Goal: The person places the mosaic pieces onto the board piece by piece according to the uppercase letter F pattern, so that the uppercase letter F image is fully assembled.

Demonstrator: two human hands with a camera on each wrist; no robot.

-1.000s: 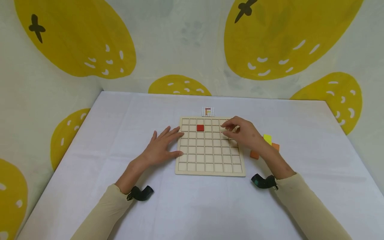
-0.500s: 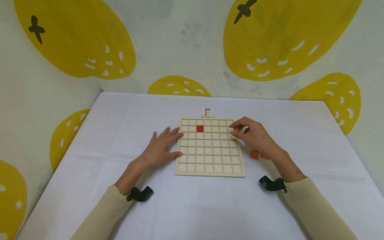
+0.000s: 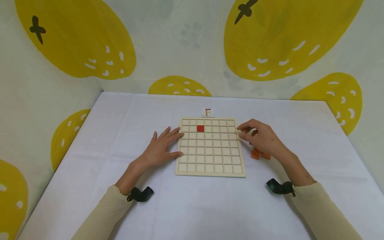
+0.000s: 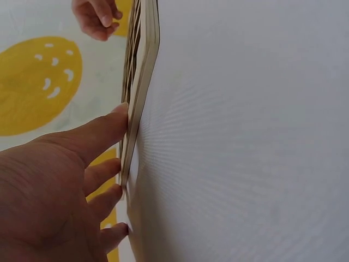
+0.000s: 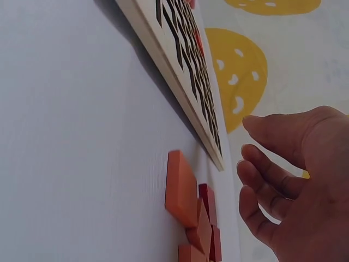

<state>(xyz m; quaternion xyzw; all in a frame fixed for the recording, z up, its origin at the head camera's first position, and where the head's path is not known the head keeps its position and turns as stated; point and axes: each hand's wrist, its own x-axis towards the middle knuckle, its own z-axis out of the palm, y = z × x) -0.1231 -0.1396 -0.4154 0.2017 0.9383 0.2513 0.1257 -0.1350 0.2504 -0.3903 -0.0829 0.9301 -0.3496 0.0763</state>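
A square wooden grid board (image 3: 209, 160) lies flat on the table with a single red tile (image 3: 200, 128) in one of its upper cells. Spread along the board's left edge, my left hand (image 3: 159, 148) touches it with thumb and fingertips; the left wrist view shows the thumb (image 4: 103, 131) on the rim. My right hand (image 3: 261, 136) hovers just off the board's right edge. Its fingers are loosely bent, thumb apart from them, and nothing shows between them. Under and beside this hand lie orange tiles (image 3: 255, 154) and dark red tiles (image 5: 207, 203), partly hidden by it in the head view.
Behind the board lies a small printed card (image 3: 208, 112) with a coloured grid pattern. White cloth covers the table (image 3: 192, 206), which meets patterned walls at the back and left. A black wrist device (image 3: 280, 186) sits at each sleeve cuff.
My right hand has drawn back to the right, from above the board to beyond its right edge. It now covers the yellow tile seen earlier. The left hand and the red tile have stayed put.
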